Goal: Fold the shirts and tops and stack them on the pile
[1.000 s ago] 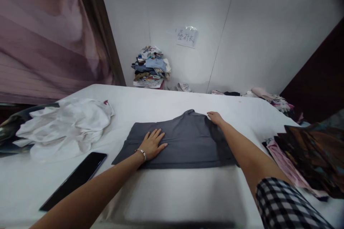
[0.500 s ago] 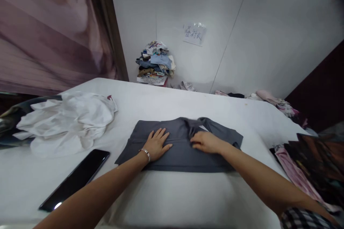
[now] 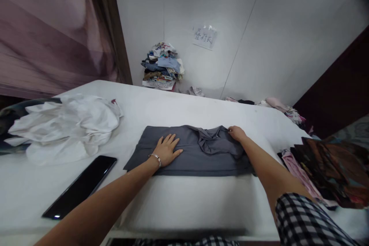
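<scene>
A dark grey shirt point(image 3: 196, 157) lies partly folded on the white table point(image 3: 187, 200). My left hand point(image 3: 167, 149), with a bracelet at the wrist, rests flat and open on the shirt's left half. My right hand point(image 3: 236, 133) is at the shirt's far right edge, fingers curled onto the bunched cloth near the collar. A folded-in sleeve lies crumpled over the middle of the shirt.
A crumpled white garment point(image 3: 66, 127) lies at the left. A black phone point(image 3: 80, 186) sits near the front left. Dark patterned and pink clothes point(image 3: 325, 169) are stacked at the right. A pile of clothes point(image 3: 163, 65) stands against the back wall, under a paper label point(image 3: 205, 36).
My right hand pulled the shirt's right sleeve in over the middle, then moved back out to the far right edge. My left hand stayed flat on the shirt.
</scene>
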Tool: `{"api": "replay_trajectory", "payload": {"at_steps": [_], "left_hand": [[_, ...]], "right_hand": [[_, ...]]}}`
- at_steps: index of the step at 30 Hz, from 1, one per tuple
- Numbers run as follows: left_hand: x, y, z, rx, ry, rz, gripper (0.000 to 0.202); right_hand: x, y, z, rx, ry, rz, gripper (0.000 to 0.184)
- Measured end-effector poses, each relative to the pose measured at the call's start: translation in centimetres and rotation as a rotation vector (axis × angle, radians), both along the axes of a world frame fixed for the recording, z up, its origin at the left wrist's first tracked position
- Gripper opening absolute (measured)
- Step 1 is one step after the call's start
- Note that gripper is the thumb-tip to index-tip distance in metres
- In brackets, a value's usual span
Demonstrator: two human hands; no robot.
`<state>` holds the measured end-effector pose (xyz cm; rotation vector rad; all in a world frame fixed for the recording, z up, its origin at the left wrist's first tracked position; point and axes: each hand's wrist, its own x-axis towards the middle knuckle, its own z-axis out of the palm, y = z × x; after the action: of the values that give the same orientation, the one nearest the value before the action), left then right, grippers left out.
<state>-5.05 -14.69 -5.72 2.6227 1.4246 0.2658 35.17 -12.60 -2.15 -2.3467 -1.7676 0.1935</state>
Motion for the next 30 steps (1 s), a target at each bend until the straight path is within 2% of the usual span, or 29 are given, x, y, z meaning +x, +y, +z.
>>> {"api": "replay_trajectory", "payload": {"at_steps": [3, 5, 7, 11, 14, 18, 21, 26, 28, 30], "left_hand": [[0.0, 0.0, -0.1, 0.006, -0.006, 0.001, 0.062], [0.0, 0.0, -0.1, 0.006, -0.003, -0.001, 0.063], [-0.1, 0.0, -0.1, 0.004, 0.007, -0.001, 0.062], [0.0, 0.0, -0.1, -0.002, 0.024, 0.001, 0.064], [0.0, 0.0, -0.1, 0.003, 0.021, -0.003, 0.064], [-0.1, 0.0, 0.0, 0.003, 0.033, -0.001, 0.063], [-0.1, 0.1, 0.1, -0.006, 0.049, -0.001, 0.064], [0.0, 0.0, 0.2, 0.007, 0.041, 0.012, 0.062], [0.0, -0.1, 0.2, 0.006, 0.042, 0.015, 0.062], [0.0, -0.1, 0.2, 0.004, 0.049, 0.017, 0.061]], "right_hand": [[0.7, 1.0, 1.5, 0.005, -0.041, -0.12, 0.014], [1.4, 2.4, 4.0, 0.057, -0.068, -0.213, 0.021], [2.3, 3.9, 7.2, 0.135, -0.094, -0.291, 0.033], [3.4, 5.7, 13.4, 0.464, -0.098, -0.373, 0.039], [3.4, 6.3, 15.9, 0.637, -0.069, -0.349, 0.034], [1.5, 7.2, 16.1, 0.713, 0.006, -0.128, 0.025], [-0.8, 8.1, 15.2, 0.619, 0.002, -0.007, 0.024], [-3.3, 9.6, 13.8, 0.259, -0.026, 0.037, 0.011], [-3.7, 10.4, 13.6, 0.245, 0.019, 0.038, 0.015], [-3.9, 11.3, 13.7, 0.286, 0.064, 0.027, 0.029]]}}
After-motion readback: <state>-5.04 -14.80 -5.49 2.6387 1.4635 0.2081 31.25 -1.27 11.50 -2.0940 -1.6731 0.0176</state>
